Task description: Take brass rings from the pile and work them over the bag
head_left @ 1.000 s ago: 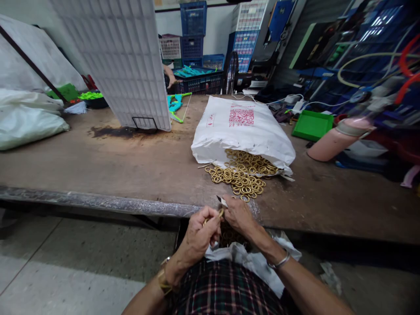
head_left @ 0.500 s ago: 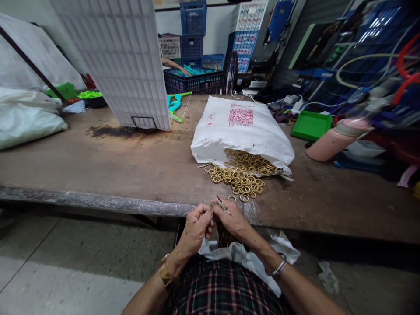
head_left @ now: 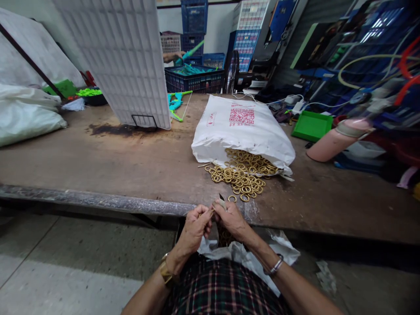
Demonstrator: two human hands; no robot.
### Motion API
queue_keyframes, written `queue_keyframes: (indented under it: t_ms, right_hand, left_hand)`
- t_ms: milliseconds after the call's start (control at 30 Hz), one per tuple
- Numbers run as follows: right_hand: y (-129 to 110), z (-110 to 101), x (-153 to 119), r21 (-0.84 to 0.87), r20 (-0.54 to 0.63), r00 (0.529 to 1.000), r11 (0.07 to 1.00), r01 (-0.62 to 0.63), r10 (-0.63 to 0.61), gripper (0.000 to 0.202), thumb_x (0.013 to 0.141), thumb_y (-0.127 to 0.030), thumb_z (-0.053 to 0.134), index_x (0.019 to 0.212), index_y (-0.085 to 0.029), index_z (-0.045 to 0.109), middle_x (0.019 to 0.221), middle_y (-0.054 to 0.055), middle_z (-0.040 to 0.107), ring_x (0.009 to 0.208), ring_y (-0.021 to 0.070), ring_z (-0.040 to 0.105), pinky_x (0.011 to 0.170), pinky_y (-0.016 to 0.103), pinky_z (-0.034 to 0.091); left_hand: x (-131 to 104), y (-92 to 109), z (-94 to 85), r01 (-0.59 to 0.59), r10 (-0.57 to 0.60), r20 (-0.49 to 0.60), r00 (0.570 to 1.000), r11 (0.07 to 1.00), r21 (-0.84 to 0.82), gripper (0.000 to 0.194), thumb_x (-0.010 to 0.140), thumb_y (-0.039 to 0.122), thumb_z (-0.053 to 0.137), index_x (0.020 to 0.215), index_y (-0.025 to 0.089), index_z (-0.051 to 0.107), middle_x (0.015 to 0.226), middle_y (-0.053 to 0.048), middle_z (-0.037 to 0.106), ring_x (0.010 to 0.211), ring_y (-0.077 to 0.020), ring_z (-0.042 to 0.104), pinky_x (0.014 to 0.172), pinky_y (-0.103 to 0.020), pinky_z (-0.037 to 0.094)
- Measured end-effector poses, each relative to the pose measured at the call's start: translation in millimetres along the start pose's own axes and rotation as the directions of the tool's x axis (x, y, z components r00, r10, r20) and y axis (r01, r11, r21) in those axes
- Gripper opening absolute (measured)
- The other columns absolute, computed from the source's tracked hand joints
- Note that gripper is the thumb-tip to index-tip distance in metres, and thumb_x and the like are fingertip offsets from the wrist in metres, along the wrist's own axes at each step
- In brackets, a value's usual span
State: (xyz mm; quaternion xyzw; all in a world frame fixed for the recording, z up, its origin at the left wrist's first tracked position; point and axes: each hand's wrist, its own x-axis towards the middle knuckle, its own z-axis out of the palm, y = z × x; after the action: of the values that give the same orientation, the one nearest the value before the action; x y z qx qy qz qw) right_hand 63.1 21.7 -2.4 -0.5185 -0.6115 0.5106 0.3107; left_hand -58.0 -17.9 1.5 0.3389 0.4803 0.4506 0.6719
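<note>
At the table's front edge, my left hand (head_left: 196,225) is closed in a pinch around what looks like a gold-coloured ring, mostly hidden by the fingers. My right hand (head_left: 231,221) is wrapped around a small knife (head_left: 222,201), its dark pointed tip sticking up past the thumb. The fingertips of both hands meet. Just beyond them, a pile of gold-coloured rings (head_left: 244,181) spills from the mouth of a white woven sack (head_left: 243,124) with red print. Below my hands, more rings (head_left: 225,236) lie by white plastic sheeting (head_left: 243,256) at my lap.
A tall white ribbed panel (head_left: 121,65) stands on the table (head_left: 98,162), with a blue and green toy bow (head_left: 177,103) beside it. Rightward are a green tray (head_left: 311,125) and a pink bottle (head_left: 337,140). Another person's hand (head_left: 175,56) is above a dark crate (head_left: 193,81).
The knife tip has turned more upright in my right hand, while my left hand stays almost in place. At the back, the other person's hand has lifted a blue-green piece from the crate.
</note>
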Motion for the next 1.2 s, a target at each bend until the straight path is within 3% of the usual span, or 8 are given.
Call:
queue_keyframes:
  t_ms: [100,233,400,600,733,900,1000,1200]
  right_hand:
    - [4,-3,3,-0.075,-0.015,0.999,0.997,0.034,-0.035,0.033,0.079,-0.040,0.037,0.054,-0.019,0.044,0.046,-0.005,0.040,0.046,0.0085,0.037,0.047,0.021,0.030]
    - [9,-22,8,-0.345,-0.136,0.976,0.932,0.113,-0.169,0.026,0.080,-0.034,0.036,0.063,-0.018,0.050,0.052,-0.003,0.045,0.050,0.0101,0.040,0.049,0.021,0.030]
    - [21,-51,9,-0.546,-0.256,0.935,0.835,0.071,-0.247,0.023,0.079,-0.030,0.036,0.077,-0.018,0.056,0.063,0.001,0.057,0.057,0.0131,0.050,0.055,0.023,0.035]
    - [39,-52,2,-0.715,-0.192,0.944,0.697,0.053,-0.269,0.023,0.080,-0.025,0.040,0.095,-0.017,0.056,0.086,0.007,0.063,0.078,0.0177,0.057,0.067,0.025,0.038]
    - [32,-45,1,-0.812,-0.210,0.957,0.581,-0.057,-0.199,0.025,0.082,-0.027,0.042,0.102,-0.017,0.053,0.094,0.009,0.062,0.084,0.0194,0.057,0.066,0.026,0.037]
    - [21,-45,5,-0.845,-0.241,0.968,0.504,-0.177,-0.065,0.021,0.083,-0.030,0.044,0.099,-0.019,0.050,0.093,0.007,0.063,0.074,0.0185,0.059,0.057,0.026,0.031]
    - [18,-48,6,-0.846,-0.258,0.966,0.491,-0.209,-0.033,0.018,0.083,-0.032,0.044,0.095,-0.020,0.049,0.087,0.006,0.063,0.071,0.0177,0.059,0.055,0.026,0.028]
    - [17,-51,7,-0.836,-0.269,0.963,0.501,-0.224,-0.018,0.020,0.082,-0.037,0.045,0.091,-0.019,0.048,0.083,0.005,0.063,0.072,0.0172,0.059,0.055,0.025,0.026]
  left_hand:
    - [2,1,-1.7,0.033,-0.033,0.004,0.999,0.997,-0.066,0.037,0.069,0.050,0.059,0.065,0.017,0.042,0.050,0.007,0.043,0.039,-0.0036,0.035,0.036,-0.015,0.025]
    - [5,5,-6.7,0.039,-0.040,0.002,0.999,0.981,-0.190,0.036,0.067,0.046,0.063,0.067,0.017,0.043,0.057,0.005,0.048,0.043,-0.0037,0.039,0.036,-0.014,0.025]
    - [8,11,-15.2,0.059,-0.053,0.026,0.998,0.940,-0.335,0.031,0.066,0.038,0.066,0.071,0.015,0.046,0.068,0.000,0.055,0.048,-0.0047,0.044,0.036,-0.014,0.028]
    - [10,14,-18.7,0.082,-0.074,0.035,0.997,0.914,-0.398,0.027,0.065,0.029,0.068,0.069,0.014,0.046,0.080,-0.006,0.062,0.053,-0.0060,0.049,0.036,-0.014,0.029]
    - [10,13,-18.6,0.094,-0.087,0.034,0.996,0.904,-0.418,0.026,0.066,0.030,0.066,0.068,0.014,0.045,0.076,-0.006,0.062,0.048,-0.0053,0.047,0.034,-0.013,0.026]
    - [11,13,-20.1,0.116,-0.098,0.065,0.993,0.885,-0.452,0.023,0.067,0.024,0.065,0.080,0.017,0.047,0.072,-0.002,0.060,0.046,-0.0054,0.047,0.034,-0.013,0.024]
    - [10,13,-20.6,0.123,-0.098,0.078,0.992,0.870,-0.477,0.025,0.068,0.029,0.065,0.084,0.015,0.052,0.070,-0.002,0.058,0.047,-0.0055,0.048,0.034,-0.012,0.025]
    - [11,4,-15.9,0.162,-0.144,0.074,0.987,0.846,-0.507,0.028,0.064,0.032,0.069,0.066,0.012,0.049,0.065,-0.001,0.053,0.049,-0.0055,0.048,0.033,-0.011,0.023]
